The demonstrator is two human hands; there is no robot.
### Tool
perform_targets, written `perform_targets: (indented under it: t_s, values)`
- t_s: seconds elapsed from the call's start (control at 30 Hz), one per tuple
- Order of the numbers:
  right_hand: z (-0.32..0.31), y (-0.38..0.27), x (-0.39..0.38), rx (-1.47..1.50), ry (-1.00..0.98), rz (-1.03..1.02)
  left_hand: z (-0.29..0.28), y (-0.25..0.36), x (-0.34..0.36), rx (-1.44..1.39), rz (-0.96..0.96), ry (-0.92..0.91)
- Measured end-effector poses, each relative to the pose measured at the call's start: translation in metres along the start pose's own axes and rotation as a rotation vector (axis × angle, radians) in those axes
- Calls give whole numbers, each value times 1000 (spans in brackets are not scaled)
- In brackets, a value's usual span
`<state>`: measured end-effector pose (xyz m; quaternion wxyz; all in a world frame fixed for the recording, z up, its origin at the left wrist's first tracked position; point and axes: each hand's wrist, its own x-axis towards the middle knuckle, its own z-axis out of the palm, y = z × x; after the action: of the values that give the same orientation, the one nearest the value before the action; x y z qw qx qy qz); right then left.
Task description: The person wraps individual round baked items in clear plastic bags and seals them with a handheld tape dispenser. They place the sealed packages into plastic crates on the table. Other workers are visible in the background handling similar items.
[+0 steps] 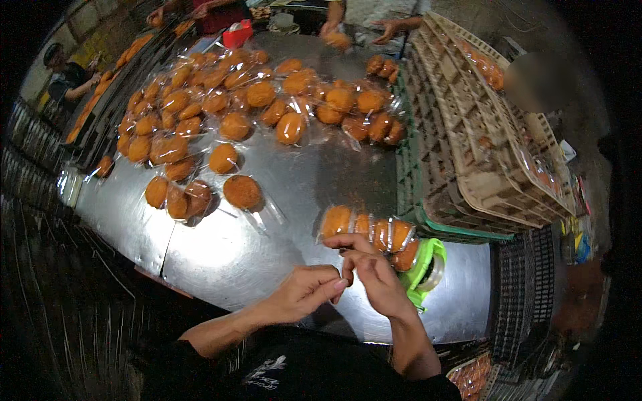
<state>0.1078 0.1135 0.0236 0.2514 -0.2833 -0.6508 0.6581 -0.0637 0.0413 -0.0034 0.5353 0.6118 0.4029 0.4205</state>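
Note:
Above the front of the metal table (294, 184), my two hands meet fingertip to fingertip. The fingers of my left hand (304, 291) are closed in a pinch; whatever lies between them is too small to make out. My right hand (378, 281) pinches close against it, its index finger stretched out to the left, and its hold is hidden too. Just beyond my right hand lies a row of orange-brown buns (368, 227) in clear plastic wrapping. A bright green tape dispenser (426, 274) with a roll of tape rests to its right.
A heap of wrapped buns (214, 103) covers the table's far left. Stacked plastic crates (461, 134), beige above green, rise at the right. A red tape dispenser (237, 33) stands at the far edge, where other people's hands (394, 28) show. Another crate (471, 377) sits lower right.

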Motion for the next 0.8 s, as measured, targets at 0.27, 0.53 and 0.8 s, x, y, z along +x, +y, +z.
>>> perform_targets:
  t_s: [0.27, 0.53, 0.8]
  values:
    - [-50, 15, 77, -179, 455, 19, 22, -59, -35, 212, 168, -502]
    - [-37, 120, 294, -773, 631, 270, 148, -180, -55, 143, -20, -1029]
    - [-21, 154, 350, -434, 739, 253, -82, -94, -58, -493, -414, -1011]
